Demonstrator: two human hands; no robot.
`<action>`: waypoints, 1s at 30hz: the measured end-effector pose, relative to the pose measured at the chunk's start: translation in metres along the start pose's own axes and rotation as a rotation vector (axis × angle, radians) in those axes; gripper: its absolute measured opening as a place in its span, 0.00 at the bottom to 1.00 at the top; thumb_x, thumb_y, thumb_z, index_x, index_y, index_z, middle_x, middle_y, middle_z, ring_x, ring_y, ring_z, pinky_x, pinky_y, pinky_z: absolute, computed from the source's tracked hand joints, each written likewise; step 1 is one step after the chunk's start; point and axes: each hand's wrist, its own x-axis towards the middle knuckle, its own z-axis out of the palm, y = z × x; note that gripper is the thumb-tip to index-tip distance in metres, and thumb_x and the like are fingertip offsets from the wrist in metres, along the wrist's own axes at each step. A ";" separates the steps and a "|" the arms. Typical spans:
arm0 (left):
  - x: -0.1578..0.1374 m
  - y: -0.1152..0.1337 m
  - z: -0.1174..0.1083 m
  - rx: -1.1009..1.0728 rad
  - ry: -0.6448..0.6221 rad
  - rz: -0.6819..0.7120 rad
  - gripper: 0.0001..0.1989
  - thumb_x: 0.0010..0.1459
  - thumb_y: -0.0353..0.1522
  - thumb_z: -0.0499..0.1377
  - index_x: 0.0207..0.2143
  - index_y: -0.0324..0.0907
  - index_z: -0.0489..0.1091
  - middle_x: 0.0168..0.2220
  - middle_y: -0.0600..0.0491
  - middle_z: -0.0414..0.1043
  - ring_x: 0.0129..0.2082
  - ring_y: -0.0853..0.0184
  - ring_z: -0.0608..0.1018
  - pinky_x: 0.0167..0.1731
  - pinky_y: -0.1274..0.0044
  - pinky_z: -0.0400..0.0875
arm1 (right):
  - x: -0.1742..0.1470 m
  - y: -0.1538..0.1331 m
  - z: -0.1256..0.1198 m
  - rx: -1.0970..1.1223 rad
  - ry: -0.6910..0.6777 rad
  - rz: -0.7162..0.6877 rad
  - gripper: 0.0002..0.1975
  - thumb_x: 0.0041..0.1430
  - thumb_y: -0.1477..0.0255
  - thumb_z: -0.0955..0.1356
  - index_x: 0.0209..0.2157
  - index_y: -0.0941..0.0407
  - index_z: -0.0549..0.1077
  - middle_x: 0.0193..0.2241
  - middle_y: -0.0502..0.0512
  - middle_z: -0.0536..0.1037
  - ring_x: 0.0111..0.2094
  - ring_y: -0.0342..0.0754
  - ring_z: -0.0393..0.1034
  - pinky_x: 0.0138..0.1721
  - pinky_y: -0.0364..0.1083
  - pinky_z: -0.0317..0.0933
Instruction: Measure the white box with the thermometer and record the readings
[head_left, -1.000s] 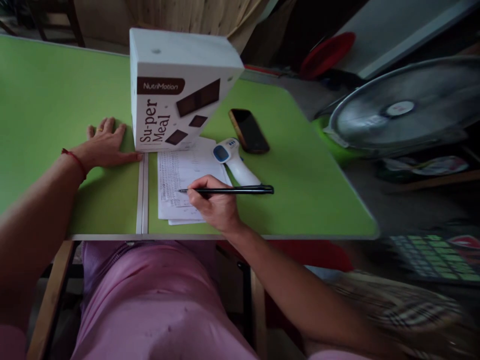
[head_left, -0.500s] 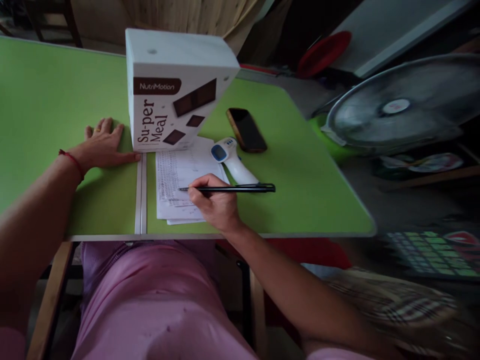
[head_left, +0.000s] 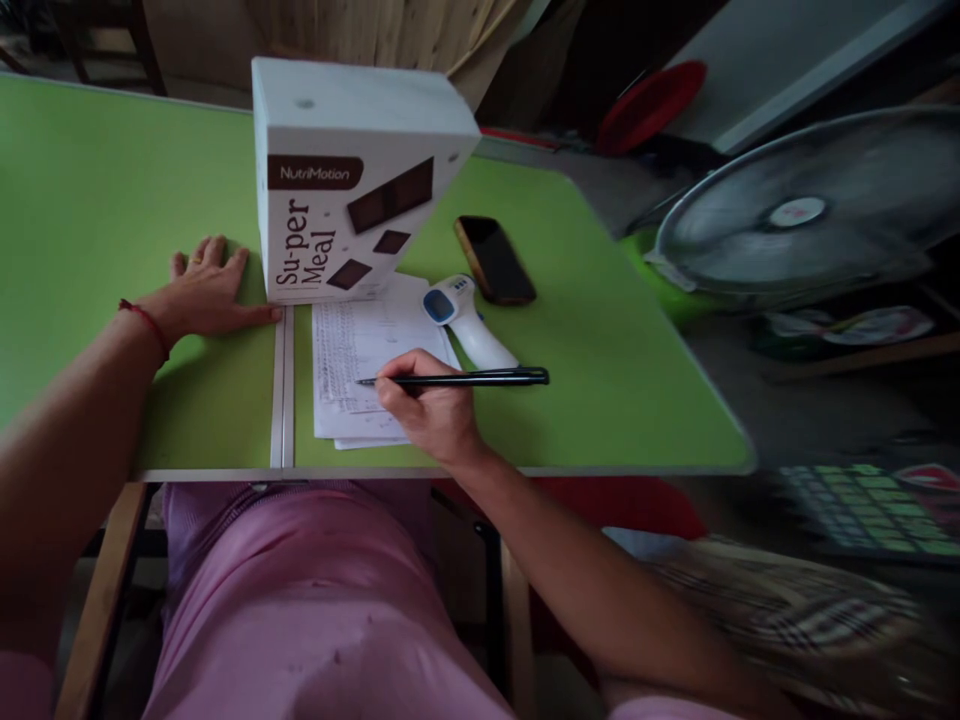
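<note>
My right hand (head_left: 431, 405) is closed around a black pen (head_left: 495, 377), its tip at the sheets of paper (head_left: 360, 350), which carry dense rows of handwriting. Flat on the table, fingers spread, lies my left hand (head_left: 210, 290); its thumb reaches the lower corner of a white box (head_left: 364, 230) printed "NutriMotion Su-per Meal". The box stands upright at the top of the papers and hides their far end. A white and blue handheld thermometer (head_left: 469, 325) lies just beyond my right hand, partly over the papers' edge.
On the green table (head_left: 622, 380), a smartphone (head_left: 495, 260) lies behind the thermometer. A metal seam (head_left: 283, 400) crosses the tabletop. Past the right edge stands a large fan (head_left: 795, 210), with a red round object (head_left: 651, 105) behind it and a checked cloth (head_left: 832, 610) lower down.
The view has shifted very slightly. My right hand and the pen stay almost in the same spot on the paper, and my left hand has not moved.
</note>
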 end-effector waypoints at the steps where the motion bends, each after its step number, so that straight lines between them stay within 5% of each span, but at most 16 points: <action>1: 0.000 0.000 0.000 -0.001 -0.002 0.001 0.60 0.58 0.68 0.48 0.76 0.35 0.48 0.76 0.30 0.42 0.76 0.31 0.45 0.71 0.45 0.40 | 0.000 0.000 0.000 0.004 0.010 0.001 0.04 0.56 0.70 0.69 0.27 0.53 0.71 0.18 0.44 0.70 0.18 0.40 0.62 0.20 0.41 0.57; 7: 0.000 0.001 -0.002 0.016 -0.009 -0.006 0.58 0.58 0.66 0.50 0.76 0.34 0.48 0.76 0.28 0.42 0.77 0.34 0.46 0.71 0.45 0.41 | -0.001 0.001 0.000 -0.011 0.083 0.051 0.05 0.54 0.68 0.68 0.26 0.53 0.71 0.18 0.45 0.69 0.18 0.41 0.59 0.20 0.41 0.56; 30: -0.005 0.005 -0.006 -0.017 -0.012 0.001 0.57 0.60 0.63 0.52 0.76 0.32 0.47 0.76 0.28 0.42 0.76 0.32 0.45 0.71 0.46 0.39 | 0.000 0.001 0.000 -0.019 0.020 0.127 0.06 0.51 0.66 0.69 0.25 0.53 0.71 0.18 0.45 0.70 0.19 0.41 0.61 0.22 0.42 0.60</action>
